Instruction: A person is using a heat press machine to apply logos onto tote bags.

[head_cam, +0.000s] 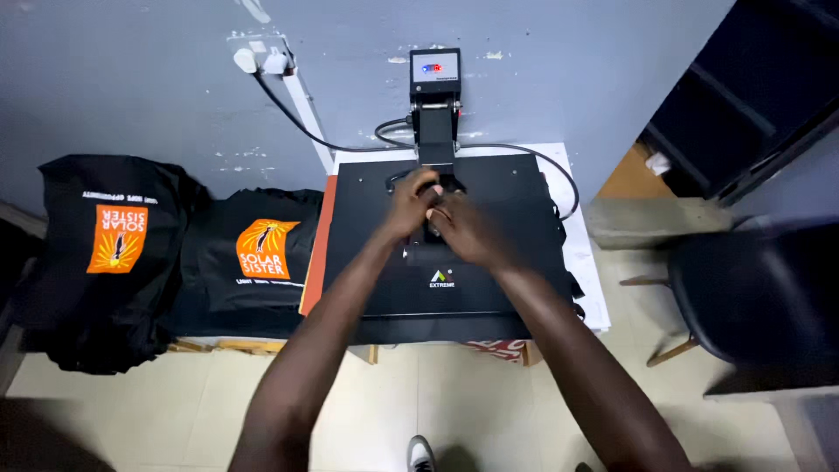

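Item 1: heat press [446, 262], black, flat top platen lowered level over the base, set on a small table against a grey wall. Control box [434, 74] w/ lit display at the rear upright; black cables run to a wall socket [260, 59].

Item 2: left hand [411, 203], fingers curled round the handle [433, 214] at the platen's centre; grip appears closed on it, though part-hidden.

Item 3: right hand [468, 229], laid on the same handle just beside the left, fingers bent; motion-blurred, so a full grasp can't be told.

Item 4: folded black shirts w/ orange printed panels, two stacks: near stack [258, 253] touching the press's left side, far stack [109, 262] further left.

Item 5: orange-edged mat [316, 245] seen under the platen's left edge. Whether a garment lies inside can't be told.

Item 6: dark chair [752, 297], right; white shoe tip [421, 454] on the tiled floor.

Status (judged): press shut, both hands at handle; printed shirts already piled, pressing stage seemingly under way.
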